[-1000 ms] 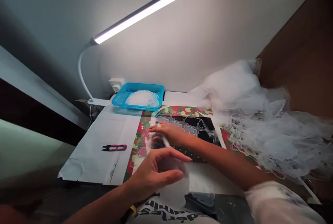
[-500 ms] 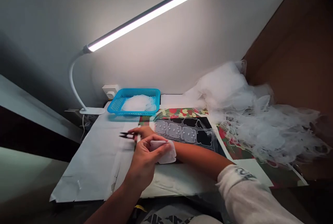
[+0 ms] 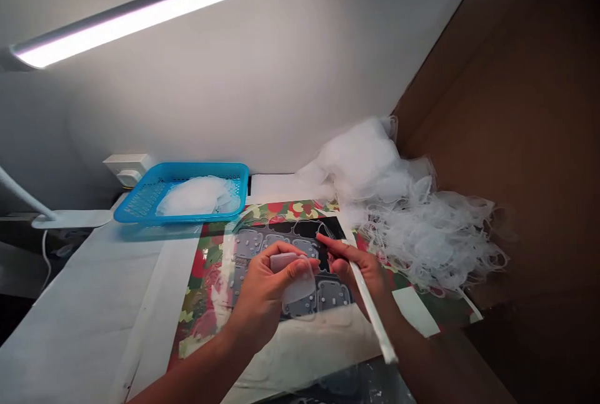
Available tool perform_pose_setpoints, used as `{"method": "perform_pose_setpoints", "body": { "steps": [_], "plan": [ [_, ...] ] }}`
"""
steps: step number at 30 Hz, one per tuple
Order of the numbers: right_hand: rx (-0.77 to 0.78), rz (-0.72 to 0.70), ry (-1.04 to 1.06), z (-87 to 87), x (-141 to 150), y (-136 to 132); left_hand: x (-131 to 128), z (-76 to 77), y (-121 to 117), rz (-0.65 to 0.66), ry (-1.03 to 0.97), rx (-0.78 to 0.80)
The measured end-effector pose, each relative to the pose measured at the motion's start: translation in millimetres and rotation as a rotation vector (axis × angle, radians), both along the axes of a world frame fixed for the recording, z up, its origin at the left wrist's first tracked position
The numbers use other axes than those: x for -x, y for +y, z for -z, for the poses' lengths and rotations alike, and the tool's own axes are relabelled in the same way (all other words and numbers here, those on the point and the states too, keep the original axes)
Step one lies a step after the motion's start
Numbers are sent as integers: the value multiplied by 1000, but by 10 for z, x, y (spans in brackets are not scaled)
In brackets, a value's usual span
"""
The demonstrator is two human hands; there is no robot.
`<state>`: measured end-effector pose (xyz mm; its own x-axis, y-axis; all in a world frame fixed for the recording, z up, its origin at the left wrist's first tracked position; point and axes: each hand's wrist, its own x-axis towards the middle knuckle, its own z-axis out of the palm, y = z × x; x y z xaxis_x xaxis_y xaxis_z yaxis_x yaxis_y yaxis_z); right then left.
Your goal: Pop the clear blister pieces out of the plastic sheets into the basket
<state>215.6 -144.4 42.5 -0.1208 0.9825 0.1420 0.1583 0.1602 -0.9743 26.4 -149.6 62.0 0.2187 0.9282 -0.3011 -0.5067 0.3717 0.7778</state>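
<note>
My left hand (image 3: 262, 291) is closed on a small stack of thin translucent plastic pieces (image 3: 300, 285), gripped between thumb and fingers. To its right, my right hand (image 3: 360, 266) holds a long white stick (image 3: 372, 313) that slants down toward me. Its index finger points toward the left hand, and the fingertips of both hands are close together but apart. Beneath them lies a clear moulded sheet (image 3: 332, 294) with rounded, studded shapes, on a dark backing. Part of this sheet is hidden by the hands.
A blue basket (image 3: 134, 210) with whitish translucent pieces stands at the back left. A large heap of clear stringy scraps (image 3: 422, 235) spreads over the right side, beside a brown panel (image 3: 515, 141). A lit lamp bar (image 3: 187, 10) hangs overhead. Camouflage-patterned sheeting (image 3: 197, 304) covers part of the table.
My right hand has come from beyond the left wrist back to the right side, with the white stick. The dark-jawed tool near it is out of sight. The view has shifted right.
</note>
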Motion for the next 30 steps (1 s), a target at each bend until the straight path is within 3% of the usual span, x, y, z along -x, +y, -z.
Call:
{"method": "perform_pose_setpoints", "body": {
  "steps": [6, 16, 30],
  "plan": [
    [-200, 76, -184, -62, 34, -218, -112, 9, -6, 15, 24, -61],
    [-228, 48, -185, -114, -9, -263, -140, 90, 9, 47, 85, -161],
    [-227, 21, -213, -211, -22, -284, -96, 38, -7, 30, 99, -251]
  ]
}}
